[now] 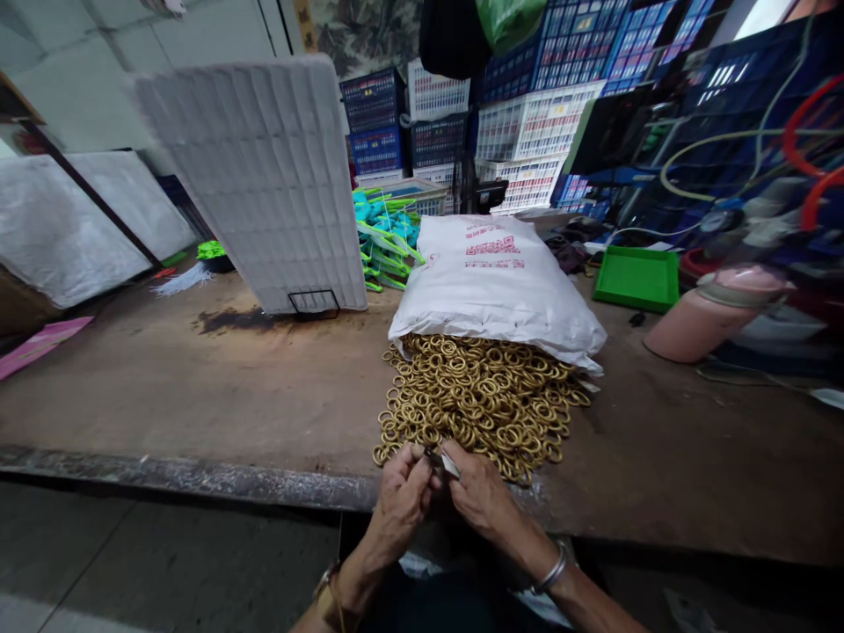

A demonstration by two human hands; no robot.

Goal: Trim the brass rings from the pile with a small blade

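Observation:
At the table's front edge, my two hands meet just below a heap of gold-coloured rings [475,396]. The fingers of my left hand [401,497] are closed in a pinch; what lies between them is too small and dark to name. My right hand [484,497] grips a small flat metal blade [450,465], its thumb along it and its tip close to the left fingertips. The rings spill from the mouth of a white woven sack [488,281] lying on its side behind them.
On the wooden table [164,378] stand a tall white ribbed panel [264,185], green and teal plastic pieces [386,237], a green tray [636,277] and a tilted pink bottle [705,316]. Blue and white crates [527,132] are stacked behind.

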